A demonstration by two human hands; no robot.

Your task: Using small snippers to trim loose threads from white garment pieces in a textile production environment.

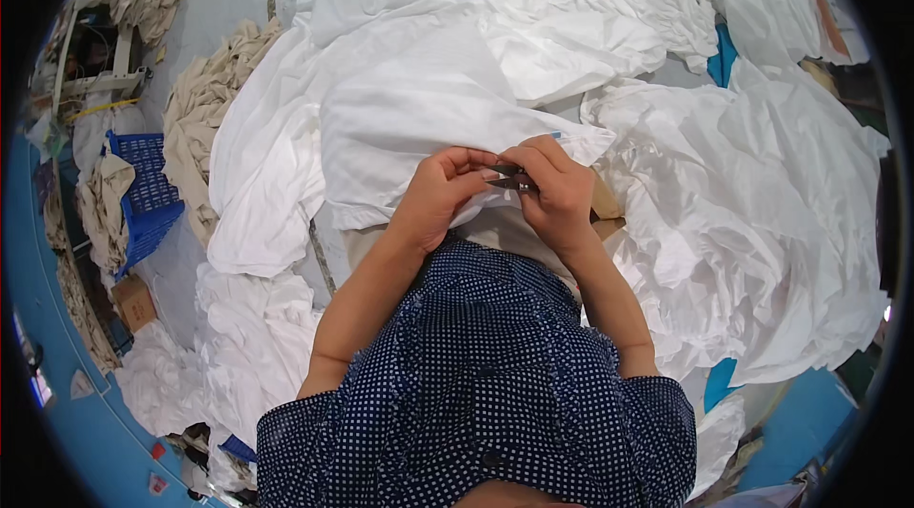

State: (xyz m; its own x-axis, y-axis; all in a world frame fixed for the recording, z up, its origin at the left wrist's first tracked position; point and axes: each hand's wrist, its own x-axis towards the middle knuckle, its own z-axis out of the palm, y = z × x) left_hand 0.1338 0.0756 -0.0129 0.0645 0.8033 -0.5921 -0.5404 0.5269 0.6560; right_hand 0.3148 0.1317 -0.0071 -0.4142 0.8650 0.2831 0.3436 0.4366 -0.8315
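A large white cloth (409, 118) lies over my lap and spreads away from me in folds. My left hand (440, 192) pinches the near edge of this cloth, its thumb and fingers pressed together. In my right hand (552, 186) is a small pair of dark thread snips (514, 180), their blades pointing left toward the left fingertips. The two hands almost meet above the cloth edge. A small blue mark shows on the cloth just beyond the right hand. Whether the blades touch the cloth or a thread is too small to tell.
Piles of white cloth (733, 222) stand at the right, with more (581, 3) at the far side and near left (252, 337). Beige cloth (205, 108) lies heaped left, beside a blue plastic basket (148, 194). A small cardboard box (133, 303) sits below the basket.
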